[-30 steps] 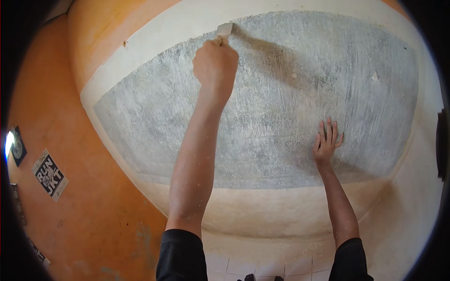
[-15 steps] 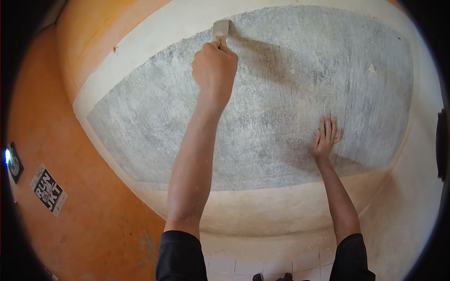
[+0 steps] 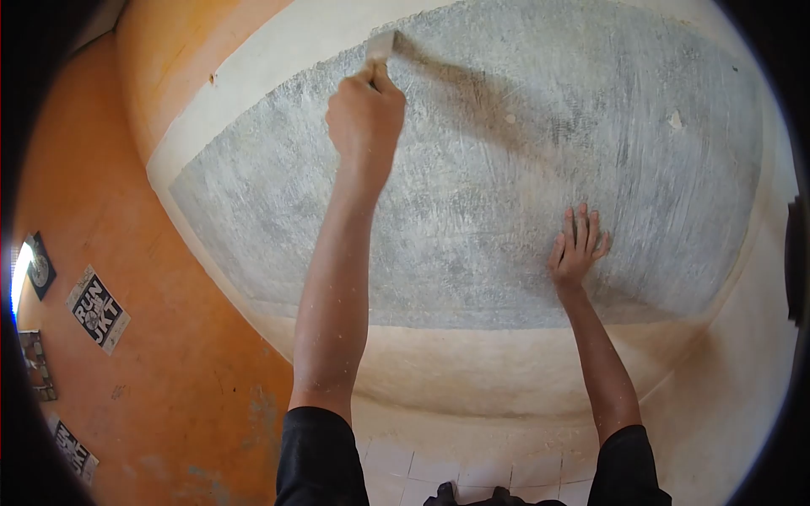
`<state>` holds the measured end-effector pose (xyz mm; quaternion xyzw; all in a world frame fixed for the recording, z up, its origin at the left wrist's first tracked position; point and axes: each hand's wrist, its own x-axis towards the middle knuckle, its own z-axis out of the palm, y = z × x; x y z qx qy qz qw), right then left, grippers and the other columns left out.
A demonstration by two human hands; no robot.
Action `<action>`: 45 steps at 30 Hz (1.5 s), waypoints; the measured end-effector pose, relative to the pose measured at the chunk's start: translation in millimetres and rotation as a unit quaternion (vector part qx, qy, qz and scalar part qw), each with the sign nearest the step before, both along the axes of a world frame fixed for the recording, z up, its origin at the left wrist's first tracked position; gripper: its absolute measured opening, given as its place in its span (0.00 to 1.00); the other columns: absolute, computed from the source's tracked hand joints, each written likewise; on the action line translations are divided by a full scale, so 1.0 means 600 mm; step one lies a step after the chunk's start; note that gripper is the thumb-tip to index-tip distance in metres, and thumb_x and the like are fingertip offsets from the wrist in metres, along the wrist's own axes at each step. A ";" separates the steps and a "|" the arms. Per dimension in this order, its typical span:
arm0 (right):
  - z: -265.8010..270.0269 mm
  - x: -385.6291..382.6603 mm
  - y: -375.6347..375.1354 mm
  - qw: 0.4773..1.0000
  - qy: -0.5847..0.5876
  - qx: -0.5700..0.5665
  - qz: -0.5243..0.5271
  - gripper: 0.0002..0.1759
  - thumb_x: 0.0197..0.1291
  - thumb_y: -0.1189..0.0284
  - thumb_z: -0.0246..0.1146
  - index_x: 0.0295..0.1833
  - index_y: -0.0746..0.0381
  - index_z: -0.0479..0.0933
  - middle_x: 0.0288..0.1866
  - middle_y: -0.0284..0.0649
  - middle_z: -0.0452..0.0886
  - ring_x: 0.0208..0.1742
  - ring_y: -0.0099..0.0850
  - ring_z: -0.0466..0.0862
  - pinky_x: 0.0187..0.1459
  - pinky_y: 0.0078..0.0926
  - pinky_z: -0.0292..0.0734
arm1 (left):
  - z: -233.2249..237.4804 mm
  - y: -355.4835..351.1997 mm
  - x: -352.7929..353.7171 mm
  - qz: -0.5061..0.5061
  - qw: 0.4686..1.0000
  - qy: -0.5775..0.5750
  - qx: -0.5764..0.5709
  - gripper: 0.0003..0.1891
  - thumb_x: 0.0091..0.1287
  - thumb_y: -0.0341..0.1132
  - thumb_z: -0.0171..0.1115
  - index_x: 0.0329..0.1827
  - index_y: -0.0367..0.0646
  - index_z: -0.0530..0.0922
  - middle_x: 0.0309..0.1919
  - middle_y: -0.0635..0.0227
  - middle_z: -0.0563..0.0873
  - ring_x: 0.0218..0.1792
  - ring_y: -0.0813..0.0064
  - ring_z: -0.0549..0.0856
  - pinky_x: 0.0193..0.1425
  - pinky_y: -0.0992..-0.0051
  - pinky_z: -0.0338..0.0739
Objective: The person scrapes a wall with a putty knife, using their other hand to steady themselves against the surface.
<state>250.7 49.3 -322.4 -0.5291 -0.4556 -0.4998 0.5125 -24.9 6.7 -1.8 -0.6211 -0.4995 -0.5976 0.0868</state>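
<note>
My left hand is raised high and closed around the handle of a scraper, whose pale blade lies against the wall at the upper edge of a large scraped grey patch. My right hand rests flat on the lower right part of that grey patch, fingers spread and pointing up, holding nothing. Both arms wear short black sleeves and are flecked with pale dust.
Cream paint borders the grey patch above and below. An orange wall meets it on the left and carries a black-and-white poster and smaller stickers. Pale floor tiles and dark shoe tips show at the bottom edge.
My left hand and the scraper have shifted left along the top edge of the grey patch. My right hand has stayed flat on the wall. The view has tilted a little.
</note>
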 end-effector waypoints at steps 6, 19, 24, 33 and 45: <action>-0.004 -0.003 -0.008 0.999 0.004 -0.018 0.028 0.25 0.75 0.62 0.46 0.72 0.55 0.73 0.76 0.39 0.70 0.80 0.43 0.61 0.76 0.57 0.35 | -0.039 0.036 0.006 0.053 0.993 0.023 0.106 0.19 0.75 0.45 0.53 0.57 0.45 0.85 0.25 0.54 0.88 0.26 0.56 0.88 0.30 0.61 0.80; -0.018 -0.029 -0.070 0.977 0.071 -0.183 0.084 0.28 0.77 0.60 0.43 0.79 0.56 0.63 0.83 0.38 0.56 0.85 0.44 0.46 0.74 0.59 0.16 | -0.560 -0.005 0.059 -0.104 0.992 -0.029 0.067 0.22 0.77 0.32 0.51 0.74 0.43 0.70 0.32 0.53 0.88 0.23 0.78 0.79 0.30 0.73 0.76; 0.009 -0.066 -0.118 0.955 0.120 -0.260 0.073 0.30 0.76 0.62 0.48 0.80 0.55 0.60 0.84 0.37 0.54 0.85 0.42 0.45 0.74 0.62 0.16 | -0.396 -0.005 0.036 -0.166 0.978 -0.121 -0.022 0.22 0.77 0.31 0.53 0.73 0.42 0.71 0.30 0.70 0.85 0.21 0.88 0.70 0.23 0.80 0.66; -0.153 -0.311 -0.111 0.632 0.423 -0.231 0.607 0.24 0.78 0.65 0.49 0.71 0.68 0.68 0.68 0.46 0.75 0.67 0.32 0.74 0.67 0.27 0.67 | -0.586 -0.025 0.012 -0.253 0.936 -0.166 -0.180 0.22 0.74 0.33 0.60 0.69 0.37 0.75 0.46 0.57 0.90 0.33 0.87 0.80 0.37 0.80 0.77; -0.031 -0.457 -0.012 0.701 0.425 -0.159 0.551 0.20 0.77 0.67 0.53 0.67 0.67 0.71 0.41 0.38 0.81 0.42 0.22 0.79 0.42 0.25 0.75 | -0.502 0.074 -0.133 -0.361 0.924 -0.039 -0.121 0.24 0.81 0.45 0.41 0.67 0.41 0.79 0.58 0.53 0.69 0.59 0.59 0.68 0.67 0.62 0.63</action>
